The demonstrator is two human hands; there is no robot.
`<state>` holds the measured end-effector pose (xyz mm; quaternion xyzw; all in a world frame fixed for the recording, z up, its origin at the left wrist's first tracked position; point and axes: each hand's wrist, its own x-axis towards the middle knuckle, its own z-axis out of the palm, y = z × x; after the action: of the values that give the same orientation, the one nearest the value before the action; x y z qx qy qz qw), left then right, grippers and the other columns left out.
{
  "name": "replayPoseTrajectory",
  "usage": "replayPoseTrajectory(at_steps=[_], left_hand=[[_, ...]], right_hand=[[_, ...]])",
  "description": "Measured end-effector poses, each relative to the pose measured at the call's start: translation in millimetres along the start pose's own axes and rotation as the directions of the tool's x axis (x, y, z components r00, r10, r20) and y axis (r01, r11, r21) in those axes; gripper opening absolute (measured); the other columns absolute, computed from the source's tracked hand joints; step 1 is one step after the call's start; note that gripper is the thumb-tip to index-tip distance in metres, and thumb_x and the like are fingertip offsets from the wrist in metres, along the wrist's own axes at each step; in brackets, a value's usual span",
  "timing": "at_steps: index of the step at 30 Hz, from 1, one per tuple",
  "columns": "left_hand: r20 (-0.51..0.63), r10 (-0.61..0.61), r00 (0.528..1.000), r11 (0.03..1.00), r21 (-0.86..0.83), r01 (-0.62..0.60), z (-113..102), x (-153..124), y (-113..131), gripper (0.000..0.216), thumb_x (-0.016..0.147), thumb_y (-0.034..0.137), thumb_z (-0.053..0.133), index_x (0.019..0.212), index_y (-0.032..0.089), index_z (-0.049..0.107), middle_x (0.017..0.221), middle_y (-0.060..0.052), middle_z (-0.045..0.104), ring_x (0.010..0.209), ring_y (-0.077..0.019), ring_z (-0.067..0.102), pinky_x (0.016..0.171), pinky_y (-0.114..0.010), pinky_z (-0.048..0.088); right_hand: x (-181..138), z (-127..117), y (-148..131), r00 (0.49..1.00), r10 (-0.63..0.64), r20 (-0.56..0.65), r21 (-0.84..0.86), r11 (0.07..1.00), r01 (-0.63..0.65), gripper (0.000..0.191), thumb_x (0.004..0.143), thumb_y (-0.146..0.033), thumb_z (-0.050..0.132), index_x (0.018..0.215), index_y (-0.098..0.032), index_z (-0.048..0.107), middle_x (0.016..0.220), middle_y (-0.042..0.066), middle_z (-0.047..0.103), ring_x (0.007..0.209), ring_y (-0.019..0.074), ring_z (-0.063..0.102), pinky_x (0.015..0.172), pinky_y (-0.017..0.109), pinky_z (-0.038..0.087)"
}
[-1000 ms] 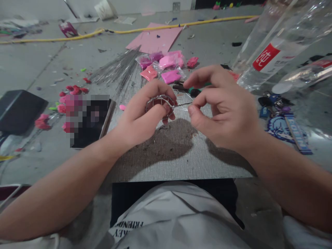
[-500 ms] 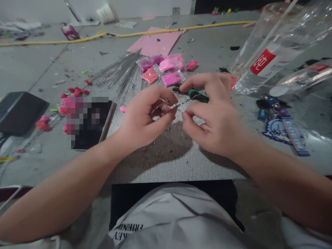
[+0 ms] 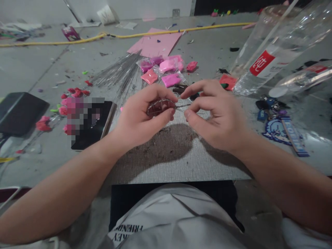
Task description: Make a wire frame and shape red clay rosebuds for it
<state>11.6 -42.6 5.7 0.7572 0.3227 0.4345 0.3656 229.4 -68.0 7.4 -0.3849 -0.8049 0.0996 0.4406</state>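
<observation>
Wire petal (image 3: pixel 160 106): light, springy, easily bent; pinched in left hand (image 3: pixel 145 116). Right hand (image 3: pixel 215 116) fingers nip its wire tail at 3 o'clock.

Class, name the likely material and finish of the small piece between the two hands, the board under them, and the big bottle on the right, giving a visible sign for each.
Small piece: probably thin metal wire over dark red; it glints silver. Board: grey, matte, woven-looking texture; material unclear. Bottle: clear glossy plastic, see-through with highlights.
</observation>
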Motion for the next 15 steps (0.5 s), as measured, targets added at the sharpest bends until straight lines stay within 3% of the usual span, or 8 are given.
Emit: replayPoseTrajectory(at_steps=[4,10,15], left_hand=[[0.014,-0.013,1.000,1.000,0.004,0.013,-0.8,1.8,-0.6,0.015,0.089,0.024,0.078,0.103,0.026,0.071,0.092,-0.003,0.073,0.075,-0.0161,0.070,0.061,-0.030,0.057],[-0.014,-0.081,0.997,0.996,-0.049,0.081,1.3,4.0,5.4,0.015,0.085,0.022,0.081,0.097,0.022,0.071,0.087,-0.001,0.073,0.071,-0.0146,0.070,0.060,-0.027,0.056],[0.033,-0.074,0.997,0.996,-0.037,0.075,-0.1,4.7,4.1,0.012,0.085,0.020,0.079,0.095,0.024,0.074,0.076,0.000,0.071,0.065,-0.0145,0.067,0.055,-0.028,0.052]], right_hand=[[1.0,0.5,0.2,1.000,0.005,-0.016,0.022,1.000,-0.004,0.016,0.089,-0.021,0.066,0.074,-0.025,0.062,0.100,0.005,0.074,0.099,0.0267,0.068,0.094,0.048,0.055],[2.0,0.2,-1.8,0.999,-0.037,-0.027,0.018,0.999,0.038,0.013,0.088,-0.022,0.067,0.076,-0.025,0.062,0.096,0.004,0.074,0.096,0.0259,0.068,0.093,0.047,0.053],[1.3,-1.9,2.4,0.997,0.061,0.043,0.149,0.986,-0.067,0.015,0.087,-0.017,0.065,0.074,-0.023,0.062,0.099,0.005,0.075,0.094,0.0237,0.070,0.090,0.044,0.054]])
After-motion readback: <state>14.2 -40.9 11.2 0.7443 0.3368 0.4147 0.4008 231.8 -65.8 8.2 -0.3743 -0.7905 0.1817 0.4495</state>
